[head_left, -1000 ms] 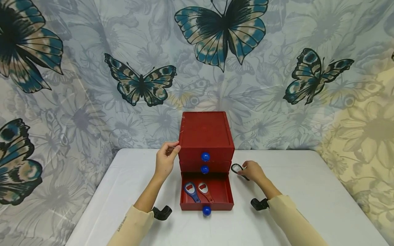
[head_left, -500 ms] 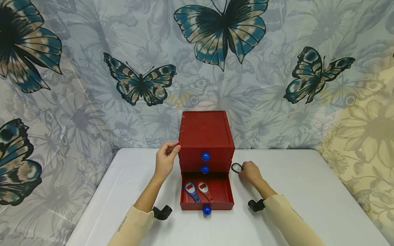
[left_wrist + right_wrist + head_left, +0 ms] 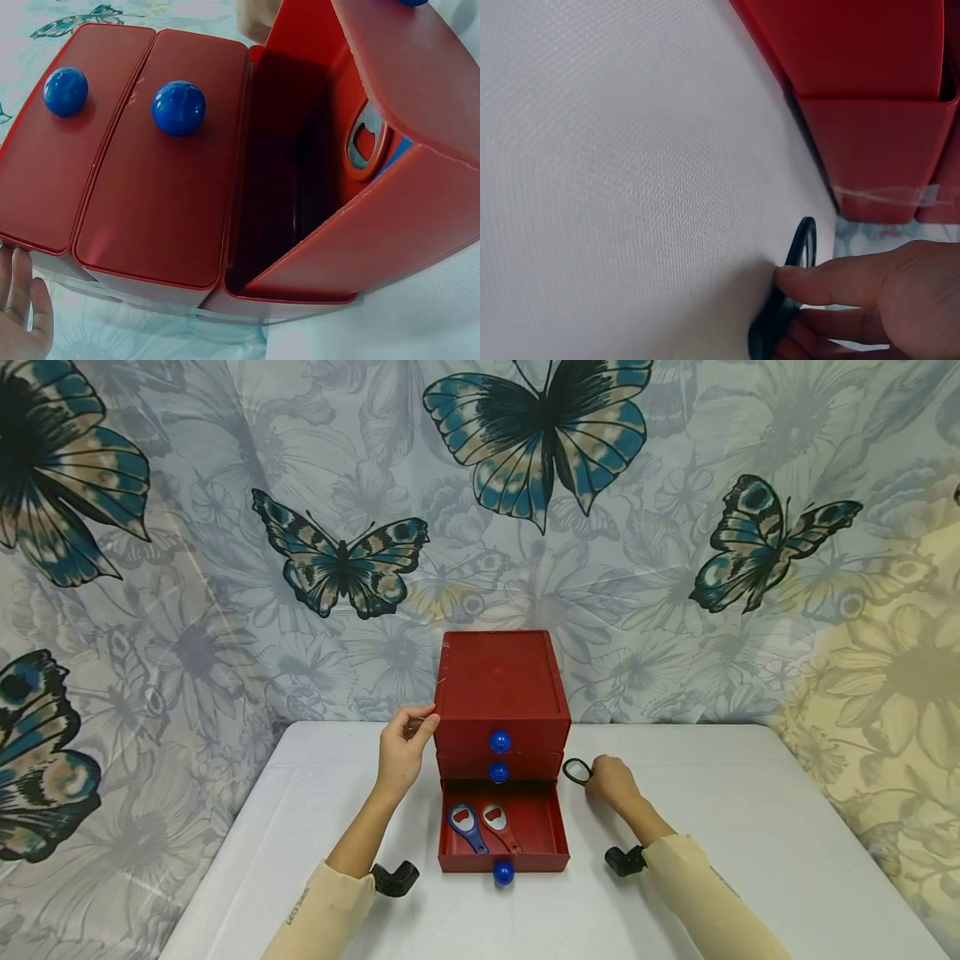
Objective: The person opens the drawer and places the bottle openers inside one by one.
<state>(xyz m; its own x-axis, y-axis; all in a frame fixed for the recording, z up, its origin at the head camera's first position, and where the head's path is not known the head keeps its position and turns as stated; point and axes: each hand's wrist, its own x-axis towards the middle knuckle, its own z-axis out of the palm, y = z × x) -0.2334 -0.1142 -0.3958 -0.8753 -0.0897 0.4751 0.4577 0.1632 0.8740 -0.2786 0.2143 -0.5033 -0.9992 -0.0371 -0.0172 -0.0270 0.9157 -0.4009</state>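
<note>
A red cabinet (image 3: pixel 501 677) with blue round knobs stands mid-table, its bottom drawer (image 3: pixel 543 835) pulled out. In that drawer lie a blue bottle opener (image 3: pixel 477 841) and a red bottle opener (image 3: pixel 512 842), side by side. My left hand (image 3: pixel 401 752) rests its fingertips against the cabinet's left side near the upper front corner. In the left wrist view the fingers (image 3: pixel 21 281) look straight. To the right of the cabinet, my right hand (image 3: pixel 613 781) pinches a black ring-headed tool (image 3: pixel 567 776) by its handle. The ring points toward the cabinet; the hand partly hides the handle.
The two upper drawers, with knobs (image 3: pixel 500 742) facing forward, are closed. White cloth covers the table (image 3: pixel 675 893). A butterfly-patterned cloth (image 3: pixel 600 577) hangs behind it. Black wrist cameras (image 3: pixel 396 879) sit at both cuffs.
My right hand has turned and shifted slightly, covering more of the tool's handle. Over the last half second it has barely moved. The left hand and the drawer keep their places.
</note>
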